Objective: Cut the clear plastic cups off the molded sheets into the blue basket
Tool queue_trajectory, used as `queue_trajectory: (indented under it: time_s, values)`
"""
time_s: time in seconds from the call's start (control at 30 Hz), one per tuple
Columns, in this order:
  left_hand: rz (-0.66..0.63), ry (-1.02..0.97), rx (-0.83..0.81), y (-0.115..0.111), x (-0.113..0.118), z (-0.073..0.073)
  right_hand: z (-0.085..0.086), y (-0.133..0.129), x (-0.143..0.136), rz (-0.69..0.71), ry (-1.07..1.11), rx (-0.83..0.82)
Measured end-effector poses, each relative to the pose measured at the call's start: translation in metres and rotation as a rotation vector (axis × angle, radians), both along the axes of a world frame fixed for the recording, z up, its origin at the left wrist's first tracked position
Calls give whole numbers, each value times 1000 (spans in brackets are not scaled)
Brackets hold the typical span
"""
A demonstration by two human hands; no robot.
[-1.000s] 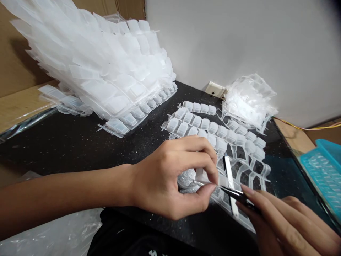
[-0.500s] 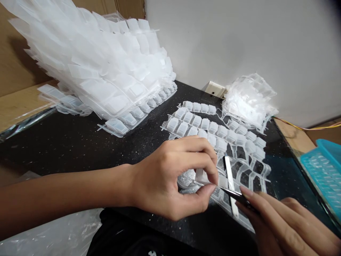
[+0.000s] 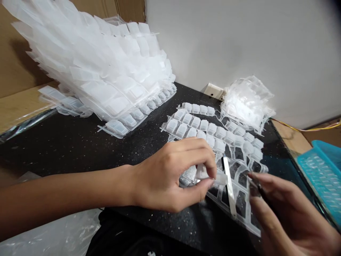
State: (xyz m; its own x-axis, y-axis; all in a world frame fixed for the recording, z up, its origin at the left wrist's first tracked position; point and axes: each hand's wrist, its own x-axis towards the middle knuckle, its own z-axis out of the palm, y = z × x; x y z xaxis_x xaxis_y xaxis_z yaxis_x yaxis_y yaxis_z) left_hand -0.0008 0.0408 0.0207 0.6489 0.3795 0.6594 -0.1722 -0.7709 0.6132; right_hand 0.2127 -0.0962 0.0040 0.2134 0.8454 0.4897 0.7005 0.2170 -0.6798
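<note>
My left hand (image 3: 178,174) pinches a small translucent plastic piece (image 3: 220,178) between thumb and fingertips, above a sheet of moulded parts. To its right, my right hand (image 3: 290,209) is closed around a slim dark tool (image 3: 262,195), partly hidden by the fingers and blurred. The tool is apart from the piece. Between the hands, a narrow silver-white strip (image 3: 229,186) with a dark edge lies across the emptied plastic frame (image 3: 247,209). Rows of frosted cap-like parts (image 3: 211,128) remain joined to the sheet behind my left hand.
A tall, leaning stack of frosted moulded sheets (image 3: 106,74) stands at back left. A heap of clear plastic scrap (image 3: 246,106) sits against the wall by a socket (image 3: 214,91). At the right is a blue basket (image 3: 319,167). Clear plastic film (image 3: 53,234) lies at lower left.
My right hand has drawn back to the right and turned, taking the dark tool's tip away from the piece. My left hand keeps its pinch almost in place.
</note>
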Motion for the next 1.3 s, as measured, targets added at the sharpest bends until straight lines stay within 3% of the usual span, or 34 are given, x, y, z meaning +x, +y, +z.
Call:
queue_trajectory:
  time_s: [0.13,0.23,0.37,0.6,0.93,1.3]
  values:
    - [-43,3,-9,0,0,-2,-1,8,-12,181,399,-288]
    - [-75,-19,-8,-1,1,-5,-1,11,-23,136,475,-251]
    - [-79,-43,-9,0,0,-7,4,14,-30,36,319,-102]
    - [-94,6,-51,-2,-1,-6,12,16,-30,46,144,-38]
    - [86,33,6,-2,1,-9,5,14,-37,-23,-44,-77]
    - [5,133,6,3,2,-14,5,17,-43,-45,-98,-40]
